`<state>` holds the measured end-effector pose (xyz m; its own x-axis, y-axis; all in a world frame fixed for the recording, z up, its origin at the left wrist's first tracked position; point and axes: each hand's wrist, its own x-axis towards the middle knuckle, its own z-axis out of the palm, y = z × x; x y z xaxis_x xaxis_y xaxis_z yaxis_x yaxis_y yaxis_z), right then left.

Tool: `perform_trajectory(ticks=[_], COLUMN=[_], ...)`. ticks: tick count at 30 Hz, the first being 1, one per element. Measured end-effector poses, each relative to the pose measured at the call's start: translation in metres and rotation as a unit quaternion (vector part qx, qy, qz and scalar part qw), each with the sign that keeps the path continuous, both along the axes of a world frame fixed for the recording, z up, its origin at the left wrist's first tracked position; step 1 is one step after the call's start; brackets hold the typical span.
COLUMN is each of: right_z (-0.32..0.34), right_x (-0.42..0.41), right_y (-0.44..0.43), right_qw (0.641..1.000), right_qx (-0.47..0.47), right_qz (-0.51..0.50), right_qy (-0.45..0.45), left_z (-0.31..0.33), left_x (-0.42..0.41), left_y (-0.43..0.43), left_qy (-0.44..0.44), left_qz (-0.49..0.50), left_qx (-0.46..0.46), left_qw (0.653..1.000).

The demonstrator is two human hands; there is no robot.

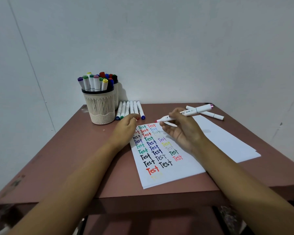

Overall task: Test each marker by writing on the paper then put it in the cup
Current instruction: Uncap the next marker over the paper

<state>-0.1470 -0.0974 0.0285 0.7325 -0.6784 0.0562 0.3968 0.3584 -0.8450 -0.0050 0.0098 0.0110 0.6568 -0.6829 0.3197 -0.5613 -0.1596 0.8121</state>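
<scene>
A white sheet of paper (175,172) lies on the brown table, covered with several coloured "Test" words. My right hand (182,131) grips a white marker (193,110). Its bare red tip points left, just above the sheet's top edge, and the far end has a pink cap. My left hand (126,131) rests on the sheet's top left corner; its fingers bend down out of sight, so anything under them is hidden. A beige slotted cup (100,107) stands at the back left with several capped markers in it. A row of white markers (130,108) lies beside the cup.
A second cup (116,94) with markers stands behind the beige one, against the wall. Another white marker (210,114) lies at the back right. More blank paper (227,143) sits to the right of the written sheet. The table edge (159,194) is close to me.
</scene>
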Motion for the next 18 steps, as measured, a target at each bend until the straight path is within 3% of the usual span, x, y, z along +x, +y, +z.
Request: perform_trajectory(ticks=[9,18], right_z=[0.008,-0.018], right_x=[-0.027,-0.048], right_y=[0.043,0.060], right_qw=[0.956,0.931], right_qx=[-0.249,-0.264], right_qz=[-0.014,-0.105], right_qy=[0.152,0.228], left_z=[-0.004,-0.007], left_x=[0.003,0.008], left_y=[0.004,0.004], left_qy=[-0.049,-0.037], left_qz=[-0.017,-0.017], left_qx=[0.071,0.060], left_qw=[0.996,0.997])
